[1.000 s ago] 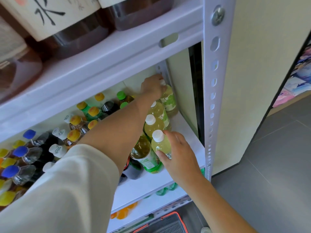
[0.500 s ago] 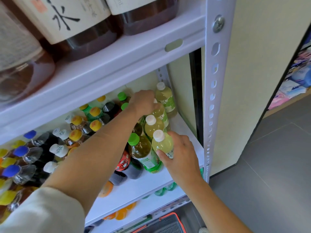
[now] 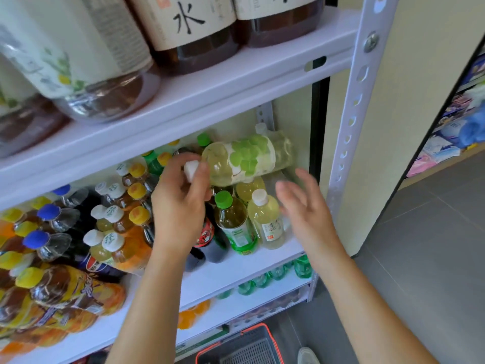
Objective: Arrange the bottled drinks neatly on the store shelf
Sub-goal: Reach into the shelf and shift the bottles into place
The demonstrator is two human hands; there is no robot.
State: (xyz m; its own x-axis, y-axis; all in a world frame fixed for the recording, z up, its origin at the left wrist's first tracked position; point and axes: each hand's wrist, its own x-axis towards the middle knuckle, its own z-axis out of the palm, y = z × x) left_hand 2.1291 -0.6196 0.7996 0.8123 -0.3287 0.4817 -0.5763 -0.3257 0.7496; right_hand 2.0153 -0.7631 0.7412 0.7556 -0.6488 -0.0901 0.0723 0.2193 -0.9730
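My left hand [image 3: 181,206] grips a pale green grape-label bottle [image 3: 249,158] by its white cap and neck, holding it sideways in the air above the right end of the white middle shelf [image 3: 236,264]. Below it stand a white-capped pale yellow bottle [image 3: 267,219], a green-capped tea bottle [image 3: 233,224] and a dark cola bottle [image 3: 210,240]. Another white-capped bottle [image 3: 261,128] stands at the back corner. My right hand [image 3: 304,206] hovers empty with spread fingers, just right of the pale yellow bottle.
Several bottles with yellow, blue and white caps [image 3: 110,214] crowd the shelf's left side. Big brown jugs [image 3: 194,35] sit on the shelf above. The white perforated post [image 3: 349,122] bounds the right end. A red-rimmed basket [image 3: 244,348] stands on the floor below.
My left hand has lifted a grape-label bottle out of the row and turned it sideways. My right hand has let go of the front pale yellow bottle and pulled back to the right.
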